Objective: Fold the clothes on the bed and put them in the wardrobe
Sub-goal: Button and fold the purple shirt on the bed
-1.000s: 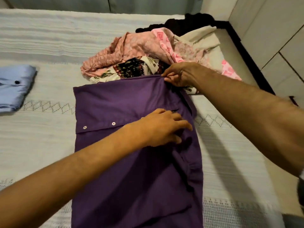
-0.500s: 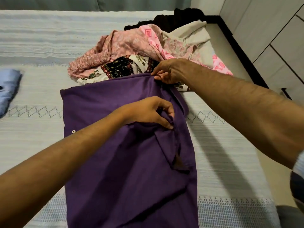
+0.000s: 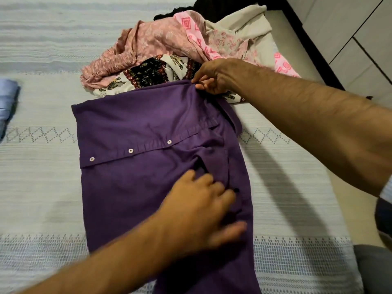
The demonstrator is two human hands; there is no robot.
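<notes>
Head view: a bed (image 3: 42, 187) fills most of the frame, covered with a pale woven spread that has open-work bands and a row of stitched diamonds running across it. A purple shirt (image 3: 137, 183) lies flat on the spread in the middle, its button placket with three pale snaps slanting across the upper part.

The left hand (image 3: 201, 213) lies palm down on the shirt's lower right part, fingers spread and fairly straight, pressing the cloth; it is blurred. The right hand (image 3: 212, 79) reaches in from the right and pinches the shirt's far right corner between thumb and fingers.

Just beyond the shirt sits a heap of unfolded clothes (image 3: 180, 45): a dusty pink piece, a white and black printed one touching the shirt's far edge, a bright pink patterned one, a beige one and something black at the back.

At the left edge lies a folded blue garment (image 3: 7, 102), well apart from the shirt.

To the right, a dark bed frame (image 3: 307, 39) borders the mattress, and past it stand pale wardrobe doors (image 3: 360, 28) with dark seams.
</notes>
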